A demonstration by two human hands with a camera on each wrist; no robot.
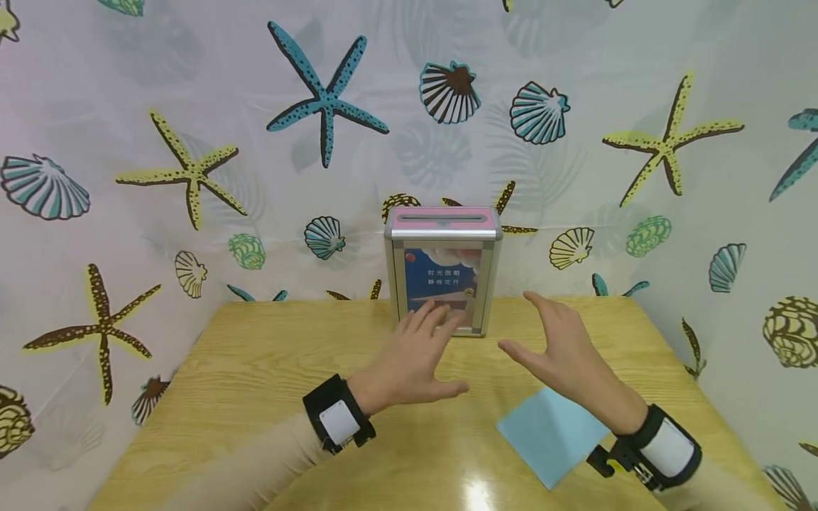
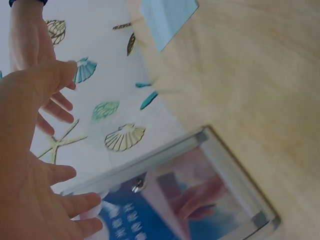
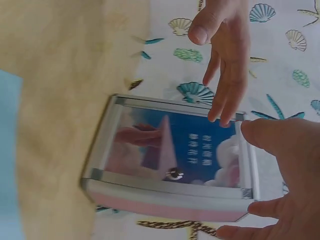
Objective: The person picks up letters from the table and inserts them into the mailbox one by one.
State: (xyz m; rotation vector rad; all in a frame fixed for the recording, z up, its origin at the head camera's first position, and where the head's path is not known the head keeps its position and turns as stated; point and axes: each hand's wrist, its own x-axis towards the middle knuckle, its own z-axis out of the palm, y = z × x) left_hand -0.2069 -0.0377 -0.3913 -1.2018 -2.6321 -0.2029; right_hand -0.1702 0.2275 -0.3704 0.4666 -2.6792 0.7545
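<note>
Beyond the left hand [image 1: 409,363] and right hand [image 1: 565,351], the box [image 1: 444,273] has a pink top, silver edges and a blue front with white lettering and clouds. Beneath the right hand, the sheet [image 1: 551,440] is plain light blue. The table [image 1: 268,362] under both is yellowish wood grain; behind, the white cloth [image 1: 409,35] bears teal, yellow, brown and green sea shapes.

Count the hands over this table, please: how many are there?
2. In the head view, the left hand overlaps the lower front of the box; the right hand is farther right, nearer the blue paper. None appears hidden.
</note>
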